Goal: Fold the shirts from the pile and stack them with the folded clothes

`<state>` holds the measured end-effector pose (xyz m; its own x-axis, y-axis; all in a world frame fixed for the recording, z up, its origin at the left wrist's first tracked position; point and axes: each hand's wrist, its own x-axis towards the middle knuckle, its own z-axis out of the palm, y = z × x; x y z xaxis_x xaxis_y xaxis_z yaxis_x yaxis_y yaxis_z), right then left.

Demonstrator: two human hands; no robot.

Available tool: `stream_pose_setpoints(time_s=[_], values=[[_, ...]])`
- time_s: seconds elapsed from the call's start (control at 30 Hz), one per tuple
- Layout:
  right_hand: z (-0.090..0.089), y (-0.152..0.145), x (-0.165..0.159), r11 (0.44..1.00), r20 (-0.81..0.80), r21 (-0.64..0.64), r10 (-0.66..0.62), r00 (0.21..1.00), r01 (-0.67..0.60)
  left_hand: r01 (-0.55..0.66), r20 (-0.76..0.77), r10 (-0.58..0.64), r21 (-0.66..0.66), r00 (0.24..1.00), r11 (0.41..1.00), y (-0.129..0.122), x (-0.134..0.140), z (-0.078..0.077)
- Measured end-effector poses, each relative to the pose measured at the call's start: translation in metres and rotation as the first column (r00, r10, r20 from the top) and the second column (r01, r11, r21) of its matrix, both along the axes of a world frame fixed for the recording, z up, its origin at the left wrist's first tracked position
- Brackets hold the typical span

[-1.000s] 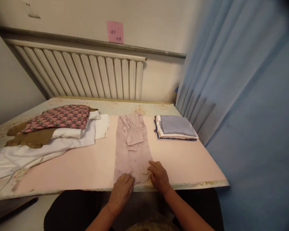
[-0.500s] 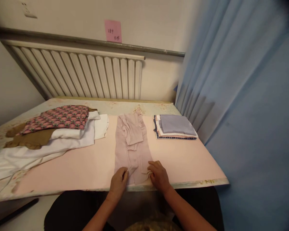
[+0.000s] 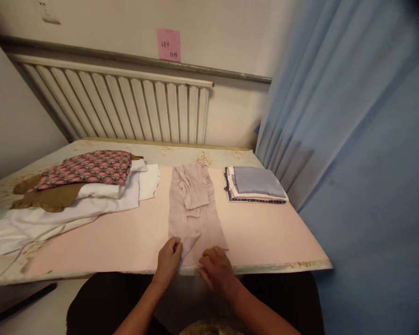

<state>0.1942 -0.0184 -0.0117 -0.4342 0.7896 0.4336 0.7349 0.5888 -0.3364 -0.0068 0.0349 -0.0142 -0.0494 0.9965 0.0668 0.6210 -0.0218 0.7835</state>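
A pale mauve long-sleeved shirt (image 3: 204, 223) lies lengthwise before me, its sides folded in and a sleeve bent over its upper part. At the near left of the shirt, my left hand (image 3: 168, 261) is closed, pinching a loose piece of the cloth between thumb and fingers. My right hand (image 3: 218, 272) is at the shirt's near hem by the table edge, fingers curled over the cloth and thumb lower down. The hand hides part of the hem. The shirt's right near corner lies flat beyond the right fingers.
To the left is a loose heap of clothes (image 3: 91, 168), patterned red, brown and white. A folded stack (image 3: 258, 180) with a grey-blue piece on top sits to the right. A pink mat (image 3: 265, 232) covers the table. A blue curtain (image 3: 352, 153) hangs at the right; a radiator (image 3: 125, 102) stands behind.
My right hand has let go of the right corner and moved left along the near hem. That corner now lies flatter. My left hand stays on the cloth, and the view has shifted slightly.
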Motion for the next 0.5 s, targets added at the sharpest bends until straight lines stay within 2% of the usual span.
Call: stream_pose_setpoints(time_s=[0.1,0.23,0.5], values=[[-0.005,0.005,-0.008,0.999,0.061,-0.054,0.013,0.998,-0.010,0.003,0.004,-0.003,0.002,1.000,1.000,0.000,0.000,0.000],[-0.013,0.009,-0.009,0.998,0.072,-0.057,-0.004,0.997,0.008,0.004,0.013,-0.004,0.011,1.000,1.000,0.000,0.000,0.000],[-0.016,0.009,-0.014,0.998,0.058,-0.038,-0.039,0.998,0.041,-0.006,0.024,0.006,0.014,1.000,1.000,-0.001,0.000,-0.002]])
